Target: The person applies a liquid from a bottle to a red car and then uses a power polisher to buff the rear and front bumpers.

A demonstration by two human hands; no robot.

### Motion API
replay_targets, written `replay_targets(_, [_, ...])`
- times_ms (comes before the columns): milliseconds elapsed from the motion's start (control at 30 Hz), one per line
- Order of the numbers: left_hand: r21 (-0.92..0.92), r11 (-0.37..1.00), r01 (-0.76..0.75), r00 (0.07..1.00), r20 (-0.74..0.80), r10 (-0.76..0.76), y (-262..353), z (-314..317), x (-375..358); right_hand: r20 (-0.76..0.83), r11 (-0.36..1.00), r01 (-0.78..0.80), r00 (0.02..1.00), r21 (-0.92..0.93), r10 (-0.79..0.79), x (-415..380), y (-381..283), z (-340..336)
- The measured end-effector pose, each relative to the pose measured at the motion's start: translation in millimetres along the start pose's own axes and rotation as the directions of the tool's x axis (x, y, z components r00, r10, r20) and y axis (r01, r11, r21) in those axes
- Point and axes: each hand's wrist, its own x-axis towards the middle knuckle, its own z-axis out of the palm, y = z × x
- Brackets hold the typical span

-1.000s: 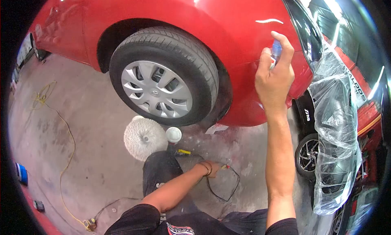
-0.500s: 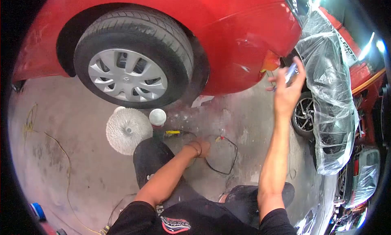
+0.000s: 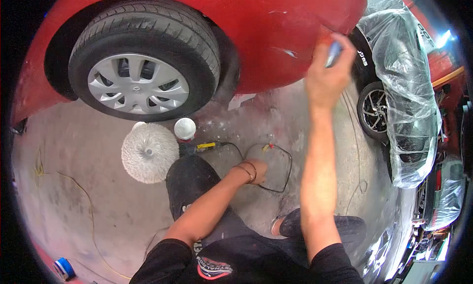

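Note:
My right hand is raised beside the corner of the red car, blurred by motion. Its fingers are closed round a small blue-and-white object, too smeared to name. Low over the floor, my left hand is curled beside a black cable; whatever it may hold is hidden. A polisher with a round white wool pad lies on the floor by my knee, its yellow-marked body partly behind my leg. Next to the pad is a white round tub.
A wheel with a silver hubcap stands close in front. On the right is another car under clear plastic sheeting. Thin cables run over the floor, and a blue roll is at lower left.
My right hand has moved left and up against the car's corner, still closed round the small object. My left hand stays low near the cable. The view has shifted slightly.

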Motion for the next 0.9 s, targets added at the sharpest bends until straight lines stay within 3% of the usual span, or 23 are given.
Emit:
replay_targets(33, [0.008, 0.999, -0.031, 0.999, -0.012, 0.031, -3, 5, 6, 0.071, 0.994, -0.107, 0.992, -0.018, 0.108, -25, -3, 1])
replay_targets(100, [0.033, 0.998, -0.058, 0.997, -0.053, 0.06, -13, 18, 18, 0.133, 1.0, 0.011, 0.991, -0.02, -0.008, -63, 8, 4])
replay_targets(200, [0.029, 1.0, 0.005, 1.0, -0.016, -0.005, -15, 19, 14, 0.297, 0.977, -0.19, 0.942, 0.094, 0.155, -106, 13, -6])
replay_targets(300, [0.01, 0.998, 0.055, 0.998, 0.003, -0.055, -9, 8, 2, 0.214, 0.935, -0.356, 0.912, -0.012, 0.35, -106, 35, -18])
replay_targets(367, [-0.004, 0.998, 0.057, 0.998, 0.005, -0.057, -12, 12, -2, 0.005, 0.903, -0.413, 0.91, 0.122, 0.416, -92, 70, -23])
replay_targets(433, [-0.007, 0.999, 0.039, 0.999, 0.015, -0.038, -17, 21, -2, -0.087, 0.789, -0.536, 0.809, 0.301, 0.582, -73, 79, -38])
replay_targets(533, [-0.064, 0.992, 0.107, 0.993, 0.053, -0.103, -13, 22, -7, -0.052, 0.617, -0.714, 0.639, 0.332, 0.767, -75, 99, -48])
replay_targets(600, [-0.028, 0.992, 0.124, 0.991, 0.045, -0.123, -2, 12, -15, -0.034, 0.679, -0.712, 0.686, 0.178, 0.727, -101, 121, -41])
replay_targets(667, [-0.011, 0.989, 0.148, 0.987, 0.057, -0.147, 11, 0, -22, 0.071, 0.87, -0.493, 0.867, -0.028, 0.493, -147, 138, -24])
replay_targets(733, [-0.02, 0.984, 0.178, 0.98, 0.092, -0.176, 20, -5, -26, 0.233, 0.942, -0.335, 0.918, 0.02, 0.321, -169, 141, -20])
replay_targets(767, [-0.013, 0.989, 0.15, 0.988, 0.046, -0.15, 18, 1, -27, 0.287, 0.93, -0.343, 0.911, 0.135, 0.295, -170, 139, -20])
replay_targets(833, [0.003, 0.995, 0.097, 0.994, -0.046, -0.097, 11, 18, -31, 0.373, 0.85, -0.493, 0.835, 0.183, 0.404, -165, 150, -25])
replay_targets(900, [-0.027, 0.986, 0.163, 0.986, -0.041, -0.164, 24, 14, -36, 0.355, 0.726, -0.681, 0.705, 0.097, 0.614, -148, 201, -31])
